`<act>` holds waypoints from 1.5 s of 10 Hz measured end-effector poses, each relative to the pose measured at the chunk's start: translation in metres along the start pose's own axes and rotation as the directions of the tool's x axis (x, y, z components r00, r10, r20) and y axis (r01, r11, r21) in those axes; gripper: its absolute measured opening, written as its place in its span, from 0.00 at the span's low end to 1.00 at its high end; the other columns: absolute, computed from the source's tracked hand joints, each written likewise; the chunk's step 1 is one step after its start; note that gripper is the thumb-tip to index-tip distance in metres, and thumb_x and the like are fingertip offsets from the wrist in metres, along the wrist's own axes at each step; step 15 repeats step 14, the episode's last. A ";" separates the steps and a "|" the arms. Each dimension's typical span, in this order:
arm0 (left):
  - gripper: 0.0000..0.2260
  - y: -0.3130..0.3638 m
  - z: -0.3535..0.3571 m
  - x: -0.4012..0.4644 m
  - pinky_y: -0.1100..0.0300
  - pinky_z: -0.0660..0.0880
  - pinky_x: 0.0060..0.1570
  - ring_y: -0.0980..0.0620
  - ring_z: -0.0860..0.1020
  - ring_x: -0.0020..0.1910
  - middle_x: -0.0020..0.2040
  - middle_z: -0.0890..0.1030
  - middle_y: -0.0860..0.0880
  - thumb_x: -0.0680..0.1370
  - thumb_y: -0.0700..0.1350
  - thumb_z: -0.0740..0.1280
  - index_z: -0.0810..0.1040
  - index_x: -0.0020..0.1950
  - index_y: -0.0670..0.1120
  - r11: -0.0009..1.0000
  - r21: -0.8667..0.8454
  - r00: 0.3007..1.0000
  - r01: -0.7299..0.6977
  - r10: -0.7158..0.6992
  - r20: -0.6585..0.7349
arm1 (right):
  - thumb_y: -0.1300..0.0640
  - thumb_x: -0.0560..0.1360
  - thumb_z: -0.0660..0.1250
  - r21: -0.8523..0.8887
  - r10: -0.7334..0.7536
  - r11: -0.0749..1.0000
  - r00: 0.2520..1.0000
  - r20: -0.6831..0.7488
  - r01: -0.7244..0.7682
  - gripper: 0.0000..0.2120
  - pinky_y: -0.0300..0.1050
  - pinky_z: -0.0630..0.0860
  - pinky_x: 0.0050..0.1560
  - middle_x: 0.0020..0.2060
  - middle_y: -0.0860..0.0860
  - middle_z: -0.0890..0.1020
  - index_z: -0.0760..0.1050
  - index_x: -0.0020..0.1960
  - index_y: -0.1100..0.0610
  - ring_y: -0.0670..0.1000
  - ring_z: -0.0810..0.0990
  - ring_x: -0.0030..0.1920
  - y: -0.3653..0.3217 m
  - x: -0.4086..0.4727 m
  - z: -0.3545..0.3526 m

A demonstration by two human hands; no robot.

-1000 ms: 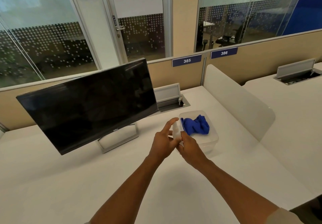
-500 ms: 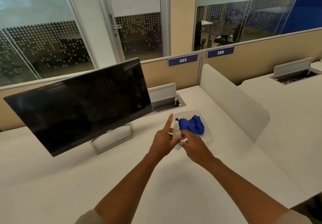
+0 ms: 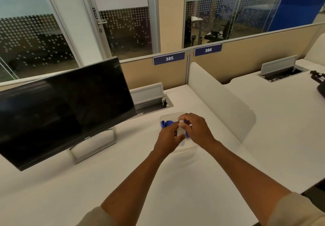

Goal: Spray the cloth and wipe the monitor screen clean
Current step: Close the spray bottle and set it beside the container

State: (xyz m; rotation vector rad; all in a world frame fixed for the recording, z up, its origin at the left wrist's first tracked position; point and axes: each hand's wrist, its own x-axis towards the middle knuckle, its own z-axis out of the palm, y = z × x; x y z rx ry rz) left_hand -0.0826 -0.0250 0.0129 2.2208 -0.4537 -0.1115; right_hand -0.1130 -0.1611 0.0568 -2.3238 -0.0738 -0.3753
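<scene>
So we're mid-prep: our left hand wraps the little spray bottle, right hand pinching its cap. Blue cloth sits in the tub at 12 o'clock, monitor at 10. Next: probably uncap and spray.

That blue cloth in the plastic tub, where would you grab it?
Probably pinch the bunched blue cloth at its exposed left end, coming from above: the clear tub is open-topped, and both hands, left hand and right hand, with the spray bottle, cover the rest.

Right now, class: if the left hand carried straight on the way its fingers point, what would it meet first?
The left hand already holds the small spray bottle; just beyond lies the blue cloth in the clear tub, though depth is unclear.
</scene>
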 end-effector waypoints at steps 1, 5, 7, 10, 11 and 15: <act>0.21 0.003 0.014 0.014 0.63 0.73 0.55 0.52 0.80 0.54 0.58 0.81 0.49 0.75 0.47 0.72 0.74 0.67 0.49 0.999 0.009 0.999 0.038 -0.038 0.024 | 0.55 0.77 0.67 -0.032 0.001 0.999 1.000 0.018 -0.001 0.11 0.46 0.79 0.55 0.51 0.54 0.84 0.79 0.57 0.59 0.51 0.81 0.49 0.019 0.007 -0.008; 0.14 -0.016 0.049 0.025 0.60 0.74 0.59 0.54 0.78 0.52 0.56 0.82 0.51 0.78 0.43 0.68 0.77 0.63 0.50 0.991 0.118 0.992 0.064 -0.075 0.097 | 0.58 0.77 0.67 -0.032 0.109 0.994 0.988 0.106 -0.106 0.10 0.44 0.78 0.54 0.47 0.55 0.83 0.80 0.55 0.61 0.53 0.81 0.48 0.057 -0.008 0.006; 0.17 -0.019 0.049 0.025 0.60 0.72 0.61 0.54 0.78 0.57 0.60 0.81 0.51 0.78 0.44 0.68 0.75 0.67 0.51 0.990 0.110 0.990 0.083 -0.095 0.103 | 0.56 0.78 0.66 -0.042 0.125 0.992 0.989 0.075 -0.122 0.11 0.47 0.78 0.55 0.49 0.55 0.83 0.79 0.58 0.61 0.53 0.81 0.49 0.057 -0.009 0.009; 0.19 -0.024 0.035 0.018 0.60 0.73 0.60 0.53 0.78 0.58 0.63 0.80 0.50 0.78 0.46 0.67 0.74 0.69 0.49 0.986 0.125 0.992 0.108 -0.115 0.047 | 0.55 0.77 0.67 -0.137 0.107 0.985 0.994 0.003 -0.105 0.13 0.38 0.73 0.52 0.52 0.52 0.82 0.77 0.60 0.57 0.50 0.78 0.52 0.056 -0.011 0.012; 0.20 -0.027 0.016 0.013 0.57 0.74 0.62 0.52 0.78 0.59 0.63 0.79 0.48 0.78 0.45 0.67 0.73 0.70 0.49 0.983 0.137 0.992 0.123 -0.126 0.013 | 0.55 0.77 0.66 -0.187 0.060 0.980 0.997 -0.051 -0.068 0.13 0.37 0.71 0.52 0.53 0.52 0.82 0.76 0.61 0.57 0.50 0.77 0.54 0.047 -0.005 0.018; 0.20 -0.058 -0.049 -0.039 0.54 0.66 0.69 0.51 0.70 0.69 0.72 0.72 0.51 0.80 0.49 0.64 0.69 0.73 0.52 0.957 0.175 0.967 0.233 -0.208 -0.148 | 0.53 0.76 0.68 -0.094 -0.012 0.995 0.999 -0.038 0.009 0.17 0.40 0.73 0.56 0.56 0.54 0.82 0.76 0.63 0.58 0.53 0.80 0.56 -0.013 -0.004 0.075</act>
